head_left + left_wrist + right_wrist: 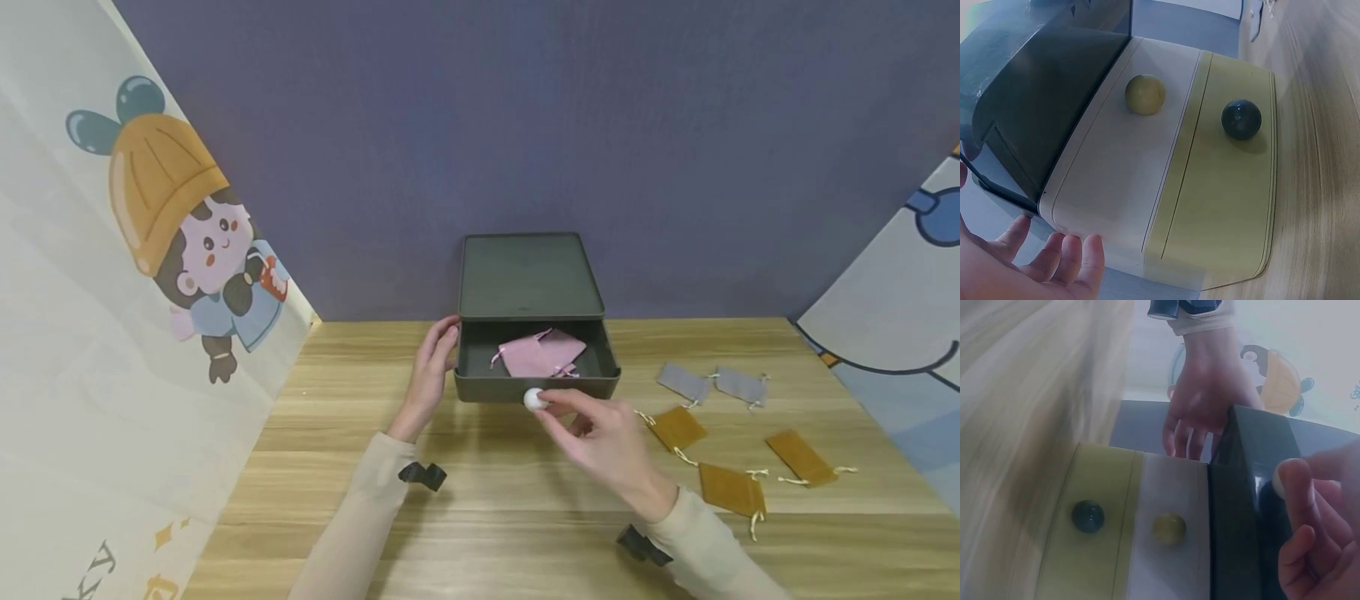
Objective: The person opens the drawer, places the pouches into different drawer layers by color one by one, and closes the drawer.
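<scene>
Knob [535, 399] pinched by right hand [603, 439]; drawer [537, 364] open, pouch [542, 352] inside. Left hand [432, 371] flat, steadying unit [529, 277]. Risk: knob slipped, unit dragged near.

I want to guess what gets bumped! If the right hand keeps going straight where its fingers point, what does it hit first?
The right hand points at the white knob on the open drawer; its fingers already pinch it. Going on, it would likely press against the drawer front.

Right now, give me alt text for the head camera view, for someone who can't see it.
A right hand pinches the white knob of an open dark drawer holding a pink pouch, while the left hand rests on the cabinet's side. Grey and mustard pouches lie on the wooden table to the right.
</scene>
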Demonstrator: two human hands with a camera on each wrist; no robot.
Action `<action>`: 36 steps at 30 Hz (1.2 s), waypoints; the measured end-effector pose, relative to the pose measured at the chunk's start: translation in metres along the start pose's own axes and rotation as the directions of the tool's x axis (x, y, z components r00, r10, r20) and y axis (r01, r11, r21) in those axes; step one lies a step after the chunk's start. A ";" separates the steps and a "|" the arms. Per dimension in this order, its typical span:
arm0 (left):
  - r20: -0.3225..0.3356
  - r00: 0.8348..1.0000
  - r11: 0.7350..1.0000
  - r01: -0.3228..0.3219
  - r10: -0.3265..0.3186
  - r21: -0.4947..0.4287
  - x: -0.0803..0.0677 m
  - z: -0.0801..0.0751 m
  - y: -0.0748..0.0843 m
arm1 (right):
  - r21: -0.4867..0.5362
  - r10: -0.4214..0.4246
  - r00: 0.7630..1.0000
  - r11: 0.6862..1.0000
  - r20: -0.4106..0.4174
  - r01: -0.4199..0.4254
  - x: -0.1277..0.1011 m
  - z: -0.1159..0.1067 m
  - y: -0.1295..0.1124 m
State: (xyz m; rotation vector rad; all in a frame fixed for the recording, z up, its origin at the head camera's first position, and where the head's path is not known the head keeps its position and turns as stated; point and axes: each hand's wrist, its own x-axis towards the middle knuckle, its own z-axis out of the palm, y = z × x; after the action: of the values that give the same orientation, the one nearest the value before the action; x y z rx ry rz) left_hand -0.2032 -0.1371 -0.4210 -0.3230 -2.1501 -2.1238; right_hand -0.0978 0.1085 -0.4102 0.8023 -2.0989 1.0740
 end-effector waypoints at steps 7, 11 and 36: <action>0.008 1.000 1.000 -0.001 0.001 0.011 0.000 -0.001 0.000 | -0.016 -0.006 1.000 1.000 -0.025 0.006 -0.003 0.004 0.004; 0.004 1.000 1.000 -0.002 0.002 0.016 0.000 -0.001 0.000 | -0.003 -0.006 1.000 1.000 -0.028 0.006 -0.003 0.004 0.005; -0.003 1.000 1.000 0.016 -0.016 0.001 0.000 0.001 -0.002 | 0.013 0.040 0.999 0.999 0.002 -0.040 0.002 0.001 0.009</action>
State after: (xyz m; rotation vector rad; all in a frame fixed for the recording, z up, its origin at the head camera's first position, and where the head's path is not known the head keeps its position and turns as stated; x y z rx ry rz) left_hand -0.2034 -0.1365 -0.4225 -0.3030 -2.1593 -2.1297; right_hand -0.1062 0.1113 -0.4134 0.7701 -2.1196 1.1099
